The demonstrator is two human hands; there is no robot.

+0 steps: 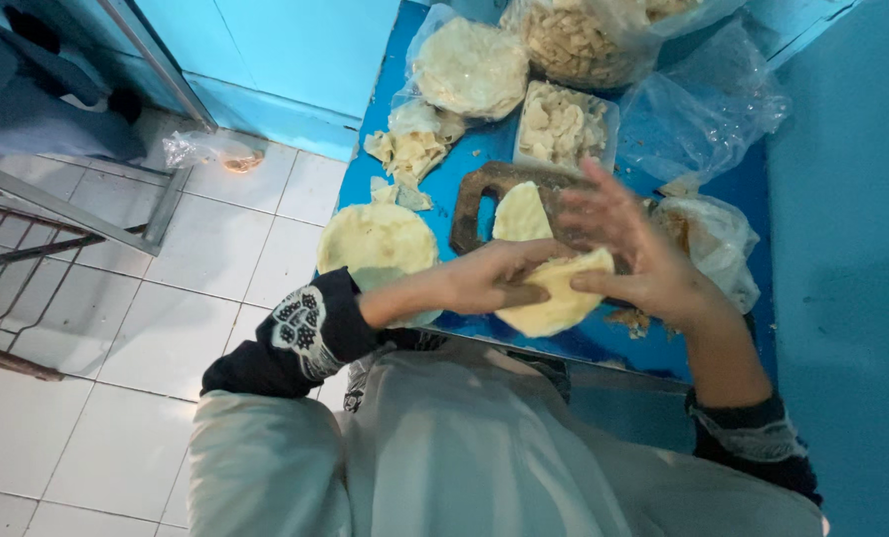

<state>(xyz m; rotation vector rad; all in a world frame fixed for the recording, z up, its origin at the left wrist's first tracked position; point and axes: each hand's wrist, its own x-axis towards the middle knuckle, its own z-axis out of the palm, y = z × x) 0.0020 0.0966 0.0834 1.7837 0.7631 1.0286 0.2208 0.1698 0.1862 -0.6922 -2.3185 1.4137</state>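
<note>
A stack of pale round flatbreads (378,242) lies at the left edge of the blue table (464,179), beside a dark wooden board (476,194) bearing a half piece of flatbread (520,213). The left hand (489,276) and the right hand (631,249) together grip a folded flatbread (556,293) above the table's near edge, the left closed on its left side, the right pinching its upper right edge with fingers spread. Behind stand a tray of cut pieces (564,124) and clear plastic bags (708,104).

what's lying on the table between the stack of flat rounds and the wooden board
Bare blue table separates the stack of rounds from the wooden board, per the head view.
</note>
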